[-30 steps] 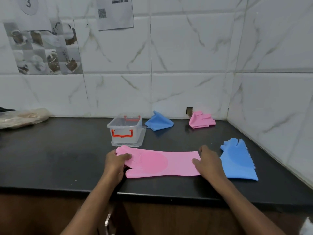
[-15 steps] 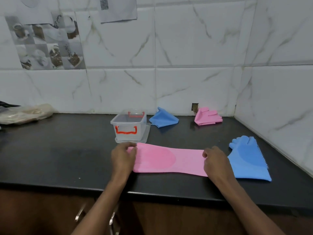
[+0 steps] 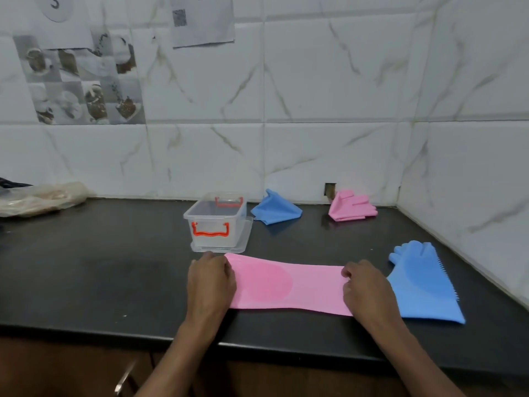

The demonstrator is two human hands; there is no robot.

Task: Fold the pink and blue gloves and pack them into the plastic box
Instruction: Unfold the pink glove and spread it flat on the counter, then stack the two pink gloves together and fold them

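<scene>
A pink silicone glove [image 3: 289, 285] is laid flat across the front of the black worktop [image 3: 94, 270], its length running left to right. Its left end is covered by the left hand [image 3: 211, 279], which is held palm down with the fingers curled over the glove's edge; the grip there is closed on the pink silicone glove. The cuff end is pinched by the right hand [image 3: 365, 287], knuckles up, thumb and fingertips drawn together on the material. Both forearms are extended from the lower edge of the view, angled inward toward the glove.

Just right of the right hand, a blue silicone glove [image 3: 423, 285] is spread flat, fingers pointing away from the person, bristles visible along its right edge; whether it touches the pink one cannot be told. Just behind the left hand, a clear plastic box [image 3: 216, 222] with orange handles is seen standing open on its lid [image 3: 246, 242]. Farther back, near the tiled wall [image 3: 315, 110], a folded blue glove [image 3: 276, 209] and a folded pink glove [image 3: 350, 207] are placed well apart from each other. A crumpled plastic bag [image 3: 40, 196] is seen at the far left.
</scene>
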